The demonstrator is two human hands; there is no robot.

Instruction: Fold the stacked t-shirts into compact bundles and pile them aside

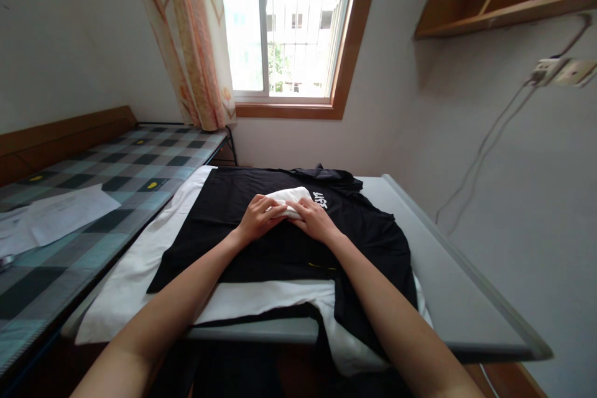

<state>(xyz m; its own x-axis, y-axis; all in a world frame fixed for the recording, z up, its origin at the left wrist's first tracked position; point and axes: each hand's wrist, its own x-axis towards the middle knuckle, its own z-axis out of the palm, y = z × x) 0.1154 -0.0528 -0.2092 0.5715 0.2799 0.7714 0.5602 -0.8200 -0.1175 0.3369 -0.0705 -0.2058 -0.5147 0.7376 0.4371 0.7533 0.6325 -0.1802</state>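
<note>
Above the middle of the black cloth T-shirt point(275, 264) with white lettering, I grip a small folded bundle of white cloth point(298, 193) between both hands. My left hand point(256, 217) closes on the bundle's left end and my right hand point(315, 219) on its right end, the fingers bent over the near side and the fingertips almost meeting in the centre. Whether the bundle's underside touches the T-shirt I cannot tell, because my hands hide it. The lettering sits just to the right of the bundle.

Spread beneath the T-shirt, white fabric point(116, 292) shows past its left and near sides, and some of it droops over the near edge of the pale grey smooth-topped table point(457, 273) under the T-shirt. My right forearm crosses the T-shirt's near right part.

Left of the T-shirt lies a mattress in blue, grey and black checks point(163, 158), with loose white printed papers point(69, 214) on it. Beyond the T-shirt are a brown-framed window point(298, 31) and a cream curtain with orange flowers point(196, 31). Right of the T-shirt, grey electrical cords point(480, 158) hang down the wall from white plastic sockets point(545, 69).
</note>
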